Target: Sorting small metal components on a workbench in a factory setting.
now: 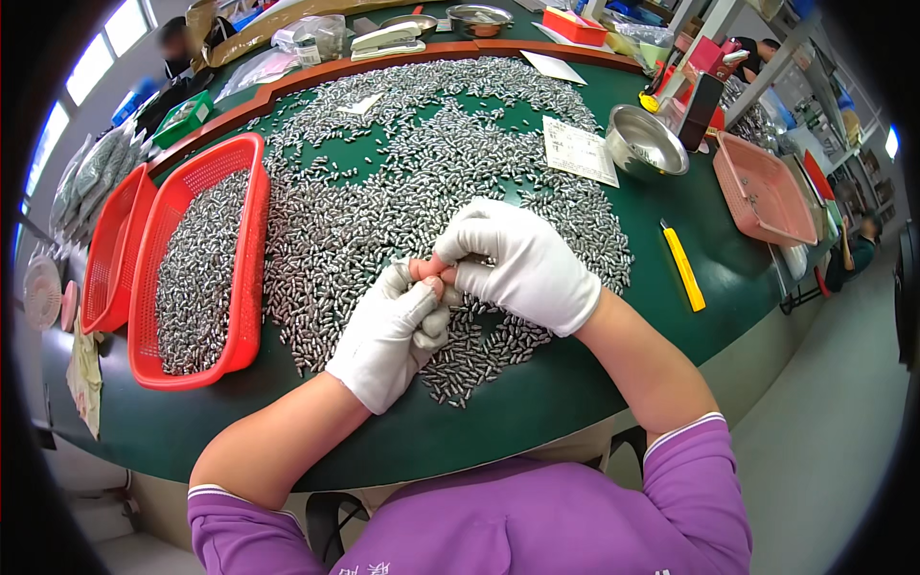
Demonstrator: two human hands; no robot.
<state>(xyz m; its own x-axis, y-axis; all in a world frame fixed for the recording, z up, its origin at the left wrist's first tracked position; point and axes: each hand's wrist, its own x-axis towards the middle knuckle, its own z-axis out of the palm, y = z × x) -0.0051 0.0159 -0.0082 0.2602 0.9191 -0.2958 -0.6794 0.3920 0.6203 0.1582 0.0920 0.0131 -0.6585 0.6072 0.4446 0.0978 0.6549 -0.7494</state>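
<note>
White gloves with bare fingertips cover both hands, which meet above a wide spread of small silvery metal parts (355,220). My left hand (388,331) is closed, thumb and forefinger pinched together. From the right, my right hand (522,264) comes in with its thumb and forefinger also pinched, touching the left fingertips. Whatever sits between the fingertips is too small and too covered to make out. Left of the hands, a red plastic basket (251,278) holds a heap of the same metal parts. A small loose group of parts (470,369) lies just below the hands.
A yellow utility knife (682,268) lies on the green table (613,383) at right. Beyond it stand a steel bowl (647,142) and a pink basket (767,196). A paper slip (580,150) rests on the parts. A wooden rail (383,59) and a stapler (386,41) are at the back.
</note>
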